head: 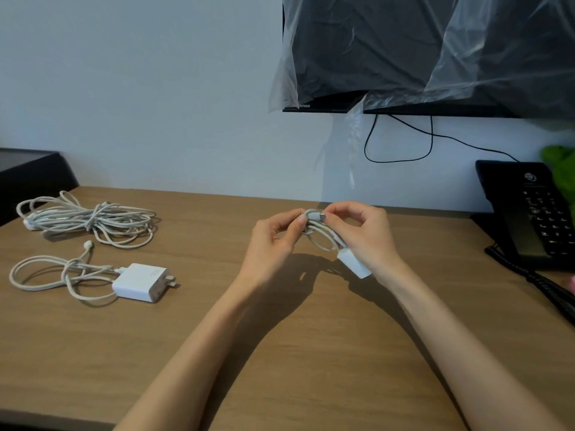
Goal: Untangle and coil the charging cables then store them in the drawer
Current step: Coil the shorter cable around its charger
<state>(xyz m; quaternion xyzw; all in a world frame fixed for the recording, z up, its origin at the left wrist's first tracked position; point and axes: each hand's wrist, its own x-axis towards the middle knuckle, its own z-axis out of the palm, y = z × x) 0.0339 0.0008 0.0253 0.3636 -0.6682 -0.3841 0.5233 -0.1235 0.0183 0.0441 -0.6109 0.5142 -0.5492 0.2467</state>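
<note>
Above the middle of the wooden desk (280,353), both hands hold a small coiled white cable (320,233). My left hand (273,241) pinches the coil at its left side. My right hand (364,234) pinches the cable's plug end at the top, and a white charger block (354,264) hangs under its palm. At the far left lies a bundled white cable (90,219). In front of it sits a loosely looped cable (59,275) plugged into a white power adapter (141,283). No drawer is in view.
A black desk phone (535,213) with a coiled cord (535,281) stands at the right edge. A plastic-covered TV (420,51) hangs on the wall above, its black lead dangling. A dark box (28,175) sits at the far left. Something green (560,163) is at the right.
</note>
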